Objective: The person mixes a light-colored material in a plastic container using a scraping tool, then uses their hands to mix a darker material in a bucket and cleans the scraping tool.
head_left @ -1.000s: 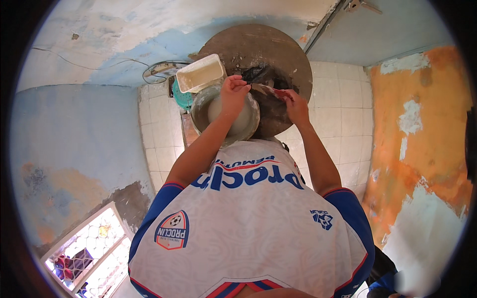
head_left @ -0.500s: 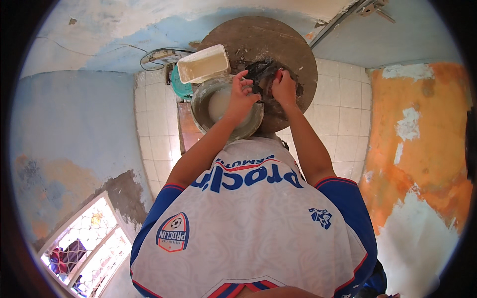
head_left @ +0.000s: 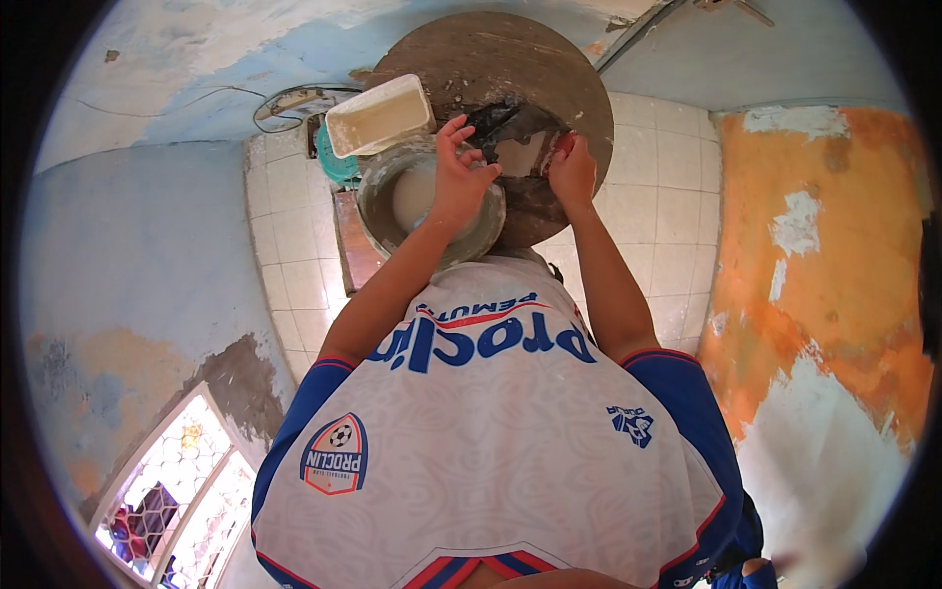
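Observation:
My right hand (head_left: 575,173) is closed around the red grip of a wide flat scraper (head_left: 522,155), over the round brown tabletop (head_left: 451,49). The scraper's blade looks shiny and brownish, with dark, ragged smears at its left edge. My left hand (head_left: 463,179) has its fingers apart, its thumb close to that left edge; whether they touch I cannot tell. Crumpled black plastic (head_left: 494,120) lies just beyond, near my left fingertips. Under my left hand and wrist stands a grey, crusted bucket (head_left: 378,221) with pale stuff inside, partly hidden by my forearm.
A cream rectangular tub (head_left: 381,116) sits at the table's left, above a teal container (head_left: 337,165). A reddish-brown board (head_left: 357,240) lies beside the bucket over pale floor tiles (head_left: 633,196). A cable (head_left: 263,110) hangs along the blue wall; a patchy orange wall (head_left: 834,226) is at right.
My hands have moved apart, the left one leftward off the black plastic and the right slightly to the right. More of the scraper's blade shows between them. The whole view has shifted a little.

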Action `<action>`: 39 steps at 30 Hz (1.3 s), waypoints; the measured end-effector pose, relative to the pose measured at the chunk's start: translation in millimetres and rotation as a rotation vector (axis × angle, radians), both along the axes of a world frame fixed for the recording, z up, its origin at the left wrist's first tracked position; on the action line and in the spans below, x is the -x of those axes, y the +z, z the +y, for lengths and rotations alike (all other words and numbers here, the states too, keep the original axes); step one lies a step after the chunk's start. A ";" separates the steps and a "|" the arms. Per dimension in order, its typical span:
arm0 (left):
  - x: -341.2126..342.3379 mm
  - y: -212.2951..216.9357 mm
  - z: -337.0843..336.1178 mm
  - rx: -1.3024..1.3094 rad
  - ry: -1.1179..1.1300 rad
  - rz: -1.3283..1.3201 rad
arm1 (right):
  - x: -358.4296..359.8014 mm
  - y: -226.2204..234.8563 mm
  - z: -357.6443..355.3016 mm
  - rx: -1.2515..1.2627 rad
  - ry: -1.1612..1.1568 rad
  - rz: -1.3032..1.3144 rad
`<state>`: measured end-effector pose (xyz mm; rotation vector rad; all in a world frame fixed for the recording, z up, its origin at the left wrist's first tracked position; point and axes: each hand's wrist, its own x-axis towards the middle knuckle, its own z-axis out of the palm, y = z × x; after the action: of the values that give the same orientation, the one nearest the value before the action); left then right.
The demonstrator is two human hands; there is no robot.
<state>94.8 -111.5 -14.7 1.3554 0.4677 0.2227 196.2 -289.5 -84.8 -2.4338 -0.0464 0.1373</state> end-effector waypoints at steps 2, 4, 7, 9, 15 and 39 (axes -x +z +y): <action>-1.3 -0.9 2.6 -0.020 -0.003 0.007 | -2.4 -0.7 1.8 -0.011 0.006 -0.006; -1.4 -0.8 4.0 -0.007 0.000 0.004 | -4.7 -2.9 0.0 -0.035 0.017 -0.016; -1.7 -5.7 3.7 -0.024 -0.005 0.001 | -8.5 -1.3 -0.8 -0.040 0.034 0.035; -1.7 -2.3 1.2 -0.035 -0.013 0.007 | -12.8 -2.2 0.2 -0.002 0.050 0.075; -4.9 2.5 -2.3 -0.108 -0.018 0.030 | -16.3 -6.9 -2.3 -0.036 0.139 0.103; 0.8 -7.0 7.4 -0.166 0.033 0.094 | -27.8 -117.4 -7.9 -0.433 0.181 0.307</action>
<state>94.0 -104.1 -21.7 1.5264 0.5606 0.2295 224.0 -297.4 -202.2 -1.9514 -0.1433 0.5248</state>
